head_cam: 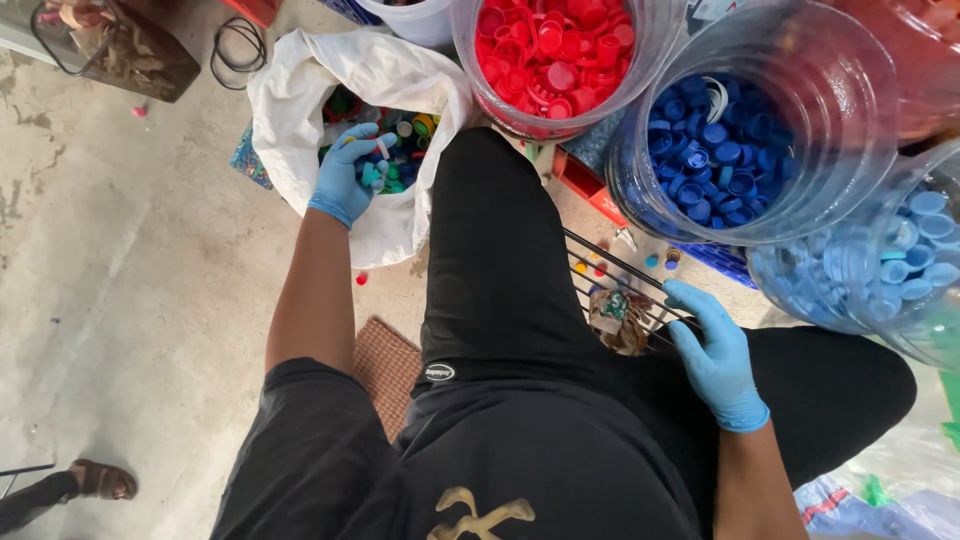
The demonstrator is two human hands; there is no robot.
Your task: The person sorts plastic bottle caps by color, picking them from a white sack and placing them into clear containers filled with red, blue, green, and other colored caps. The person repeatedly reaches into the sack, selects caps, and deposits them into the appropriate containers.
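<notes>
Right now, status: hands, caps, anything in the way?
Left hand in white sack, on mixed caps. Right hand on black wire rack. Own leg lies between.

A person seen from above wears a thin blue disposable glove on the left hand (pixel 345 175) and another on the right hand (pixel 715 355), each ending at the wrist with the forearms bare. They wear black trousers with a small oval patch on one leg, and a black short-sleeved shirt with a tan printed design on the front.
</notes>
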